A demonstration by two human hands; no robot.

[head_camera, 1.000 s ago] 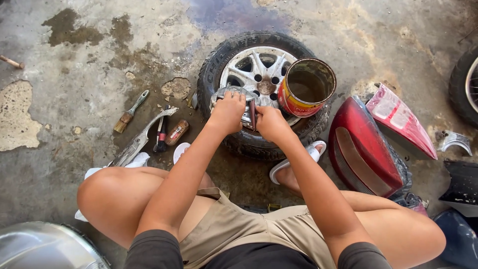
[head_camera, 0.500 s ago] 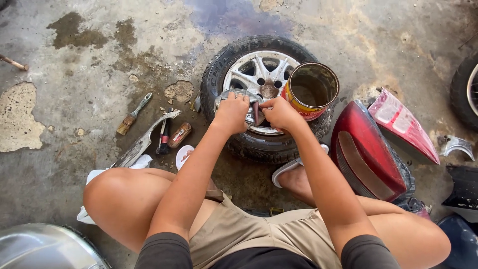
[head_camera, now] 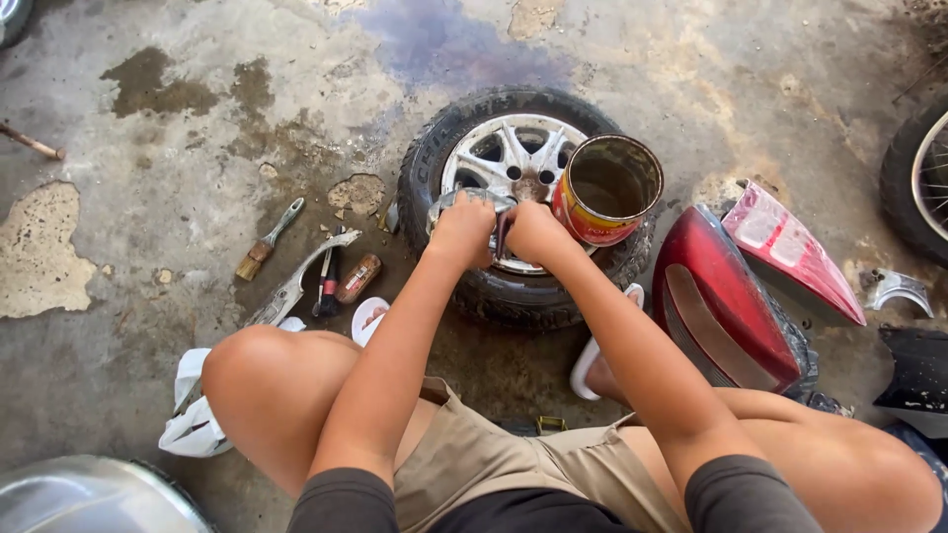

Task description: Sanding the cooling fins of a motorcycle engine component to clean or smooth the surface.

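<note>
Both closed on curved grey metal part (head_camera: 472, 200) atop silver-spoked wheel (head_camera: 513, 163) — left hand (head_camera: 464, 232) left end, right hand (head_camera: 533, 235) just beside.

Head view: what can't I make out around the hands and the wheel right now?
- Metal part held over the wheel: mostly covered by the left hand and right hand; its shape is unclear.
- Both hands' fingers: curled under, grip hidden.
- Can: inside dark, contents unreadable.
- Second tyre: cut off by the right edge.

A brush (head_camera: 265, 240) lies on stained concrete; a red tail-light (head_camera: 726, 296) lies well apart.
</note>
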